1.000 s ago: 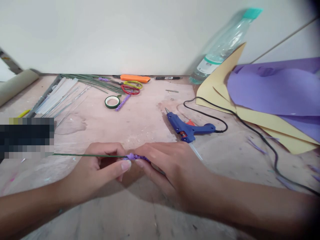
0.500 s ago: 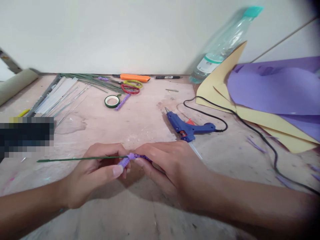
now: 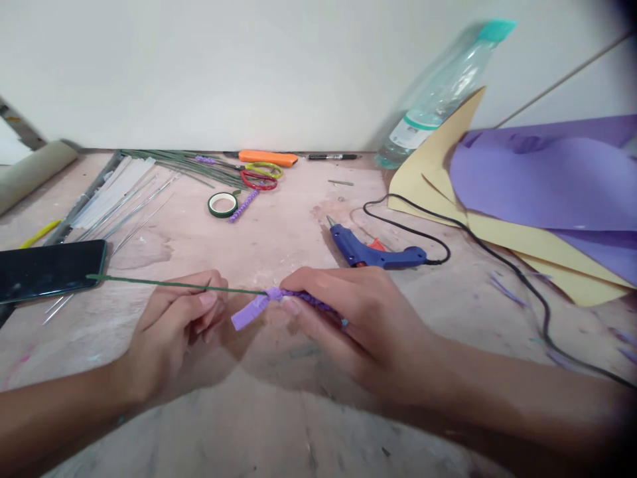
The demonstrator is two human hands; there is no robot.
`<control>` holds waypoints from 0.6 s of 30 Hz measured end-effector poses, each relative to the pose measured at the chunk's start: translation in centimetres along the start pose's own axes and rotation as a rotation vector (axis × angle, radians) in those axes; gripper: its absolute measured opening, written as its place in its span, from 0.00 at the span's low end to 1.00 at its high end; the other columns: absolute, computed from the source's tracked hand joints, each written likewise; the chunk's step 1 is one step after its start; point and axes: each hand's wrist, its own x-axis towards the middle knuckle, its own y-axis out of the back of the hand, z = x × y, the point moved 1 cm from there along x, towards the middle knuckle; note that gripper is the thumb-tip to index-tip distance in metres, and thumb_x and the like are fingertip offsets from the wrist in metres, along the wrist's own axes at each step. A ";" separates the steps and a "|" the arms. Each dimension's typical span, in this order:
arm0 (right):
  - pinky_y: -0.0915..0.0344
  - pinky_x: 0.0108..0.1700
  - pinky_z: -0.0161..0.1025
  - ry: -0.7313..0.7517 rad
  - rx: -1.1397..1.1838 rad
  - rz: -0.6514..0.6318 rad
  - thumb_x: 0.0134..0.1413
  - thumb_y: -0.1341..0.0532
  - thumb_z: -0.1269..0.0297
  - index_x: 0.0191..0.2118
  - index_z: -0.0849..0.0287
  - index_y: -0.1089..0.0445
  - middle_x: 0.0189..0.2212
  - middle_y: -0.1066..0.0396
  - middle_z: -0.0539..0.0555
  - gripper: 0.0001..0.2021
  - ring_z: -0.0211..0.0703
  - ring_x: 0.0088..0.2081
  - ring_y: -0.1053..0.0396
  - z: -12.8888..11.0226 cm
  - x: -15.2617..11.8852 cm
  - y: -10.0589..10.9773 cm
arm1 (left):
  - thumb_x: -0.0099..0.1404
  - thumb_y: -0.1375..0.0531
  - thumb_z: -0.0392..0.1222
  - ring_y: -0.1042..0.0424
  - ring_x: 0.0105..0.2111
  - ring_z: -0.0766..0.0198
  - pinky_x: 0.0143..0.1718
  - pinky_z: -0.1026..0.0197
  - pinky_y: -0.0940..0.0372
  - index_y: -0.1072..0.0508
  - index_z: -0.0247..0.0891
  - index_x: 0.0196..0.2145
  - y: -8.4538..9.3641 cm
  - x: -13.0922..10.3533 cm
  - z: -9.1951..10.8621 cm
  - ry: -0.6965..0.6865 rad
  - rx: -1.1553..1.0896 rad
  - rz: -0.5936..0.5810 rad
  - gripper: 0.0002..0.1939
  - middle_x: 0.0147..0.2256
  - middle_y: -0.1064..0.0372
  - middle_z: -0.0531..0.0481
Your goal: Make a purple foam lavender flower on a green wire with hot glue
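Observation:
Pinched between the thumb and fingers of my right hand (image 3: pixel 358 325) is a braided purple strip (image 3: pixel 318 302) wound on a green stem (image 3: pixel 149 281). The stem points left, its tip over a black phone (image 3: pixel 50 269). A flat loose end of purple strip (image 3: pixel 249 313) hangs down to the left of my right fingertips. My left hand (image 3: pixel 182 315) is beside the stem with its fingers curled and thumb against the index finger. It is apart from the purple end; whether it touches the stem is unclear.
A blue glue gun (image 3: pixel 368 249) with a black cord lies beyond my right hand. Further back are green tape (image 3: pixel 222 204), scissors (image 3: pixel 259 179), an orange cutter (image 3: pixel 269 158), a pen (image 3: pixel 332 157) and green stems. A bottle (image 3: pixel 442 99) and purple sheets (image 3: pixel 537 179) stand right.
My left hand has let go of the purple end and moved left and slightly up. My right hand has shifted a little right with the stem, which now tilts up to the left.

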 end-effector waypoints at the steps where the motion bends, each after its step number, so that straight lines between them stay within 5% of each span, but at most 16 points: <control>1: 0.42 0.31 0.36 -0.001 -0.005 -0.005 0.70 0.45 0.68 0.40 0.59 0.28 0.28 0.23 0.51 0.09 0.37 0.27 0.29 0.0 0.0 0.0 | 0.70 0.43 0.44 0.47 0.22 0.67 0.22 0.62 0.51 0.41 0.39 0.19 0.0 0.0 -0.1 -0.001 0.023 0.016 0.22 0.20 0.48 0.56; 4: 0.42 0.31 0.36 0.013 -0.012 -0.016 0.70 0.45 0.68 0.39 0.59 0.27 0.28 0.23 0.51 0.09 0.37 0.28 0.30 0.0 0.0 -0.2 | 0.74 0.44 0.46 0.45 0.23 0.67 0.22 0.62 0.50 0.36 0.38 0.20 -0.1 -0.2 -0.2 0.005 0.067 -0.029 0.23 0.22 0.44 0.55; 9: 0.41 0.31 0.34 0.069 0.019 -0.036 0.70 0.44 0.69 0.42 0.61 0.25 0.29 0.24 0.50 0.09 0.35 0.27 0.30 0.2 -0.3 -0.9 | 0.70 0.39 0.51 0.38 0.30 0.65 0.30 0.64 0.42 0.27 0.38 0.34 -0.3 -0.4 0.9 -0.077 0.144 -0.308 0.13 0.30 0.36 0.53; 18: 0.41 0.30 0.34 0.136 0.011 -0.048 0.69 0.42 0.70 0.43 0.63 0.26 0.29 0.24 0.50 0.08 0.36 0.28 0.29 0.1 -0.3 -1.2 | 0.65 0.34 0.39 0.37 0.25 0.71 0.25 0.70 0.43 0.29 0.38 0.29 -0.7 0.2 0.9 -0.093 0.294 -0.147 0.09 0.24 0.34 0.57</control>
